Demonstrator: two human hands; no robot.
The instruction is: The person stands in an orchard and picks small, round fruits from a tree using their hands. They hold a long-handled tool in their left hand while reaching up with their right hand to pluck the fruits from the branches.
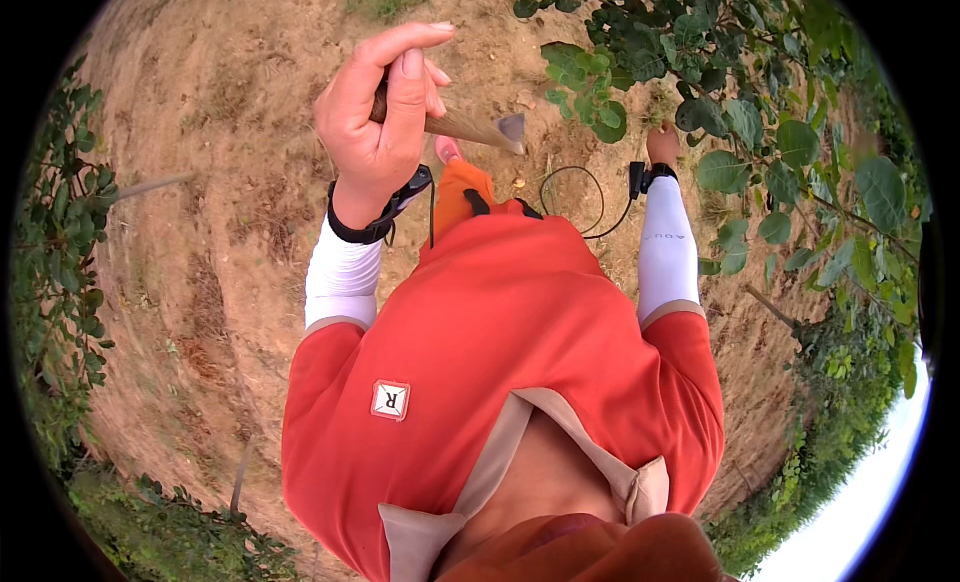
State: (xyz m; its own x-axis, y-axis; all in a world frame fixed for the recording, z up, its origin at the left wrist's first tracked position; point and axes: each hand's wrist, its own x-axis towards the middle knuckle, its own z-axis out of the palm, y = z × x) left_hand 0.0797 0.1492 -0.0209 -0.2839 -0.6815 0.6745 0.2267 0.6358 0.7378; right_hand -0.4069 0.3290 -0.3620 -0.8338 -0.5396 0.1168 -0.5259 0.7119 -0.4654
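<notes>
My left hand (379,105) is raised at the upper left, its thumb and curled fingers around a brown wooden tool handle (469,128). The handle points to the right and finishes in a grey, angled end; whether that end is metal or cut wood I cannot tell. Lower and farther off, my right hand (663,143) hangs at the right beside leafy branches (720,116). Its fingers look curled, but leaves and distance hide whether anything is in them. Black bands with small devices circle both wrists, and a black cable (602,199) loops from the right one.
Dry brown soil (187,282) spreads around me. Round-leaved branches (795,147) reach in from the right, close to my right arm. More shrubs (60,244) stand at the left, with a thin trunk (154,186). One pink shoe (448,149) shows below my orange trousers (457,192).
</notes>
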